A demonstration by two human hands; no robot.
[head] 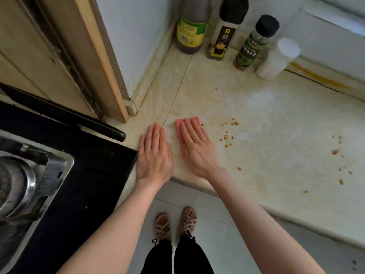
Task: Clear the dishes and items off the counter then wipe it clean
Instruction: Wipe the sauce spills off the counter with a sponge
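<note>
A pink sponge cloth [179, 129] lies flat on the cream marble counter [276, 119] near its front left edge. My right hand [197, 145] presses down on it with straight fingers, covering most of it. My left hand [155, 153] rests flat on the counter just left of the cloth, beside the black stove top. Brown sauce drops [229, 133] dot the counter right of the cloth, and more brown spots [338, 155] lie further right. The area behind the cloth looks wet and streaked.
At the back corner stand a large dark bottle [190, 28], a black-labelled bottle [225, 34], a green-labelled shaker [254, 44] and a white shaker [277, 58]. The black stove [92, 171] with a metal burner is on the left. A yellow stain [318, 78] marks the back edge.
</note>
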